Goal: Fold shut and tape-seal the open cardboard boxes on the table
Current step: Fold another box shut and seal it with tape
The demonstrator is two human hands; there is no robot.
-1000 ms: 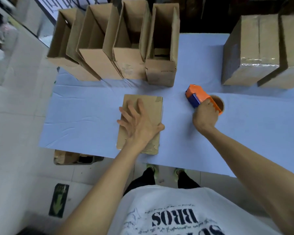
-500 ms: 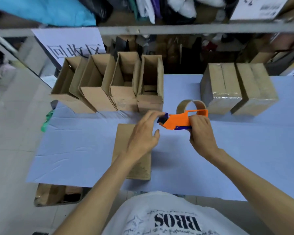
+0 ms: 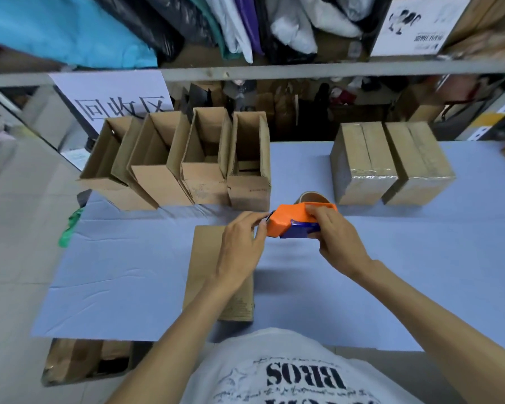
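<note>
A folded-shut brown cardboard box lies on the blue table cover right in front of me, partly hidden under my left forearm. My right hand grips an orange and blue tape dispenser held above the table, its brown tape roll behind it. My left hand is raised over the box's far end, thumb and forefinger pinching at the dispenser's front edge; whether they hold tape is too small to tell. Several open boxes stand in a row at the back left.
Two tape-sealed boxes stand at the back right. A shelf rail with bags and a white sign runs behind the table. More cardboard lies on the floor below the table's near left edge.
My right hand lifted the dispenser from the table toward the middle. My left hand left the box top and rose to the dispenser's front edge. My view tilted upward.
</note>
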